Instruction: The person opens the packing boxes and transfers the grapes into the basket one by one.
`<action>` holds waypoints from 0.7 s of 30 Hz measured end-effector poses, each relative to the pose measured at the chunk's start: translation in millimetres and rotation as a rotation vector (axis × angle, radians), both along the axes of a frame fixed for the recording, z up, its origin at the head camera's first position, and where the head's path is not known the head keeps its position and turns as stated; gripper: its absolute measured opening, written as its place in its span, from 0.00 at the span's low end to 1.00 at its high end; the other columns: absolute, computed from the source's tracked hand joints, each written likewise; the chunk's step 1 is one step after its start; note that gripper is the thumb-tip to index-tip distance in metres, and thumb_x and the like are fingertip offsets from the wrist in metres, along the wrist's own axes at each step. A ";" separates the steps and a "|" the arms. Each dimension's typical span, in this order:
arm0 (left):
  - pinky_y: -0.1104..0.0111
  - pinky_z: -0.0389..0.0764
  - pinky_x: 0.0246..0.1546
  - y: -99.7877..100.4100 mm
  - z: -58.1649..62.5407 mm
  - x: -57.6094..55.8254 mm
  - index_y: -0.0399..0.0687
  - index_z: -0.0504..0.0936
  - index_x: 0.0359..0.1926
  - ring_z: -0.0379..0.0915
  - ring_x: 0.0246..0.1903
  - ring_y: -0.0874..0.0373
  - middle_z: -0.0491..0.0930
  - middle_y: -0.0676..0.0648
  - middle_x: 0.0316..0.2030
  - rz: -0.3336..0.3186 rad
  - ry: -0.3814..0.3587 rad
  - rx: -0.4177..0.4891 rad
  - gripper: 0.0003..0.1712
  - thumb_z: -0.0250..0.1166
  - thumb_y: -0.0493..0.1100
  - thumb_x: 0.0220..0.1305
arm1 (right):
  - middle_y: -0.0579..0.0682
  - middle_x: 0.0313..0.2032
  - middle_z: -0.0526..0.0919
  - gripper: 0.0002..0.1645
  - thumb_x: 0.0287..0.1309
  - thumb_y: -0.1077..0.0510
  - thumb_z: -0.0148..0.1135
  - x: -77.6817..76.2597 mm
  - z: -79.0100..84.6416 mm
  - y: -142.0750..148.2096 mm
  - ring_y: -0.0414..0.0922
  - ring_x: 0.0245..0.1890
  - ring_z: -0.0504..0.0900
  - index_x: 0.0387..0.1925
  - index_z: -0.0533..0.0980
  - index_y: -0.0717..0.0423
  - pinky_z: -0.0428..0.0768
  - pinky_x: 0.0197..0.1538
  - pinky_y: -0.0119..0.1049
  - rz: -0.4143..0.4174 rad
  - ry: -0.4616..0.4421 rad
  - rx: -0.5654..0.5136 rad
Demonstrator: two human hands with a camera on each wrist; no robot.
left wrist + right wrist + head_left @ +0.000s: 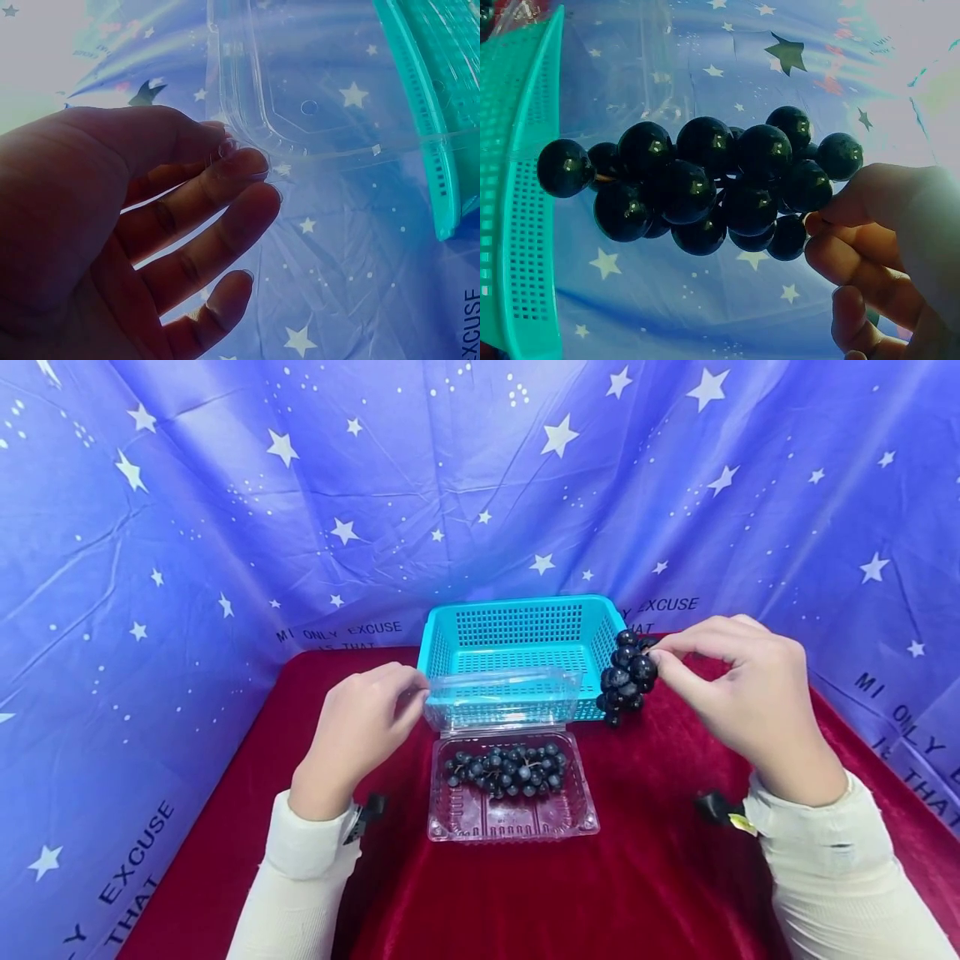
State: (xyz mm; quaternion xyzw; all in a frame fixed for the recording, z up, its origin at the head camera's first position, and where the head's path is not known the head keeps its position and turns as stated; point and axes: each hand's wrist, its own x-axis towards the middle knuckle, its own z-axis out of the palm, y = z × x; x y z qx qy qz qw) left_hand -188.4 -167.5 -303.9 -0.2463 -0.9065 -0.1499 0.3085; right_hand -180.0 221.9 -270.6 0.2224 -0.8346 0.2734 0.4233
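In the head view my right hand [750, 693] pinches the stem end of a bunch of dark grapes [627, 677], which hangs at the right front corner of the turquoise basket [517, 607]. The right wrist view shows the round, glossy grapes [686, 191] up close, with thumb and fingers at the stem. My left hand [367, 727] pinches the left edge of the raised lid [502, 697] of a clear plastic clamshell box [517, 827]. Another bunch of dark grapes [510, 770] lies in the box's base. Through the lid part of the basket shows.
A dark red velvet cloth [660, 877] covers the table. The basket stands behind the clamshell box. Blue curtains with white stars [450, 468] hang round the back and sides. Black devices [716, 807] sit at both wrists.
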 end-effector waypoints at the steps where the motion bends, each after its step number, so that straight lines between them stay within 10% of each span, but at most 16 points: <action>1: 0.64 0.78 0.25 0.2 0.2 -0.5 0.53 0.88 0.38 0.73 0.23 0.60 0.85 0.55 0.31 -0.004 -0.001 -0.001 0.05 0.66 0.40 0.65 | 0.47 0.30 0.90 0.04 0.50 0.60 0.76 -0.7 1.2 -0.5 0.25 0.34 0.72 0.30 0.91 0.48 0.61 0.33 0.20 -0.003 0.001 -0.002; 21: 0.61 0.81 0.39 -6.7 17.6 -11.7 0.55 0.88 0.43 0.77 0.32 0.61 0.86 0.58 0.37 -0.037 -0.286 0.001 0.06 0.67 0.46 0.69 | 0.47 0.32 0.91 0.04 0.56 0.55 0.75 -29.8 0.4 0.4 0.24 0.31 0.72 0.34 0.92 0.44 0.61 0.30 0.25 -0.066 -0.069 -0.125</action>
